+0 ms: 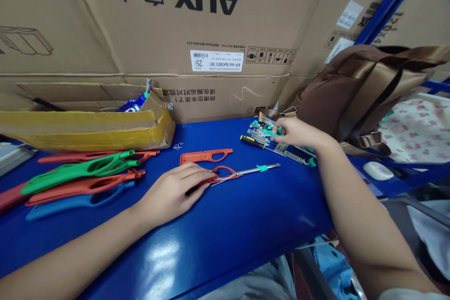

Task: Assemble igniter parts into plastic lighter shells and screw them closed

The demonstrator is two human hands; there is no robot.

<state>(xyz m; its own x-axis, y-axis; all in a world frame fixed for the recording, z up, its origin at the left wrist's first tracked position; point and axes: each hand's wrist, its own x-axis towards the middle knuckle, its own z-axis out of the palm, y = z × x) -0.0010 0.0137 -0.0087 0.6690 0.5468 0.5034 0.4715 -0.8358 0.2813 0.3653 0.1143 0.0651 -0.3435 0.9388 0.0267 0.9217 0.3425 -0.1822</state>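
My left hand (pixel 176 190) is closed on a red lighter handle (pixel 225 168) that lies on the blue table. A metal tube (pixel 251 170) with a turquoise tab and a thin wire reach out from the handle toward the right. Just behind it lies a separate red handle half (pixel 204 155), its hollow side up. My right hand (pixel 290 131) pinches a small turquoise part (pixel 281 130) over a pile of metal and turquoise lighter parts (pixel 258 130); the fingers partly hide it. A black-and-yellow screwdriver (pixel 252 141) lies at the pile's front edge.
Several red, green and blue lighter handles (pixel 80 173) are stacked at the left. Behind them stands a yellow-taped cardboard box (pixel 140 131). A large carton (pixel 211 23) walls off the back. At the right are a brown backpack (pixel 330 84) and a white oval case (pixel 378 170).
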